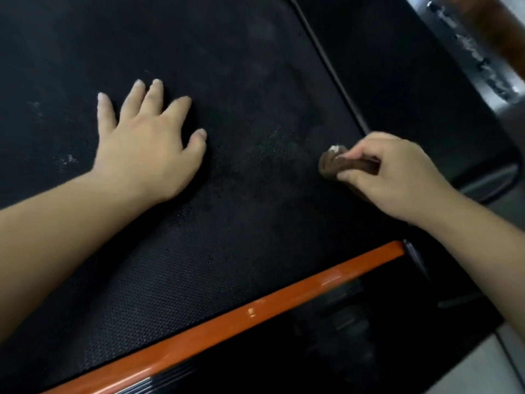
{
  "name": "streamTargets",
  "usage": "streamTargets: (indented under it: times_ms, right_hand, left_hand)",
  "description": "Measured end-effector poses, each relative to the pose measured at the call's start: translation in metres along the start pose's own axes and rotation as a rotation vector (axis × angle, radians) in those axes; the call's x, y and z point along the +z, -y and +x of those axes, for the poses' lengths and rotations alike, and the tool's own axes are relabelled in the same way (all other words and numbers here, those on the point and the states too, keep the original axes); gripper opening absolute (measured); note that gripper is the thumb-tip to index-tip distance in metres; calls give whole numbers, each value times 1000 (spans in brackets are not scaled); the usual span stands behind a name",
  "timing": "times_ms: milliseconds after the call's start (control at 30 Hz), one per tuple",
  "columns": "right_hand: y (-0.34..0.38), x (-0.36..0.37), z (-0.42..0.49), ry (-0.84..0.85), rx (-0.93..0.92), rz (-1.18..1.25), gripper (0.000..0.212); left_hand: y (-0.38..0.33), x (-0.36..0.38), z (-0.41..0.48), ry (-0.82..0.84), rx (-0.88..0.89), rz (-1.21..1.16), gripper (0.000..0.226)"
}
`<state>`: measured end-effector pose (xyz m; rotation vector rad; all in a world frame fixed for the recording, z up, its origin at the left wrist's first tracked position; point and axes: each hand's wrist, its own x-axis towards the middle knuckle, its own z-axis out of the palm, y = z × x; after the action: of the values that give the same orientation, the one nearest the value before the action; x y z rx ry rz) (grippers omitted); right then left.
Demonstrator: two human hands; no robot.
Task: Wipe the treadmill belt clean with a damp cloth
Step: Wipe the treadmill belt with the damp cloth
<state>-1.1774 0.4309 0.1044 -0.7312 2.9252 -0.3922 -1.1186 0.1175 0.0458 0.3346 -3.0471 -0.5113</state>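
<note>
The black textured treadmill belt (pixel 241 109) fills most of the view, with pale dusty marks at its left and a dull smear near the middle. My left hand (pixel 147 146) lies flat on the belt, fingers spread. My right hand (pixel 395 174) grips a bunched brown cloth (pixel 335 163) and holds it down on the belt near its right edge. Most of the cloth is hidden inside my fingers.
An orange side rail (pixel 255 311) runs diagonally along the near edge of the belt. A black plastic end cover (pixel 412 81) borders the belt on the right. Grey floor (pixel 483 373) shows at the bottom right, and a shiny metal object (pixel 468 46) lies at the top right.
</note>
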Motion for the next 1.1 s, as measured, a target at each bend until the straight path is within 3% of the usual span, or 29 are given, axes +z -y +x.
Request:
streamTargets:
  times_ms: [100,233,500,700,800,967,1100]
  right_hand:
    - [-3,-2,4,-24,10,-35,14]
    - [-16,-1,48,-164,179,-32,19]
    - [-4,-8,-40,-3,265,-129,15]
    - [17,9,-39,-130,406,-179,18]
    - [56,35,-53,-209,329,-187,25]
    - [100,57,-50,-192,147,-156,28]
    - [68,36,-25,-298,474,-175,27]
  left_hand:
    - [-1,1,-40,37,46,24,68]
    - [-4,9,-72,13,107,71,77]
    - [0,13,-75,-24,145,95,75]
    - [3,13,-74,-24,162,79,74]
    - [6,12,-74,-30,177,62,70]
    - [28,4,-77,3,261,108,73]
    - [53,-5,-83,41,291,141,74]
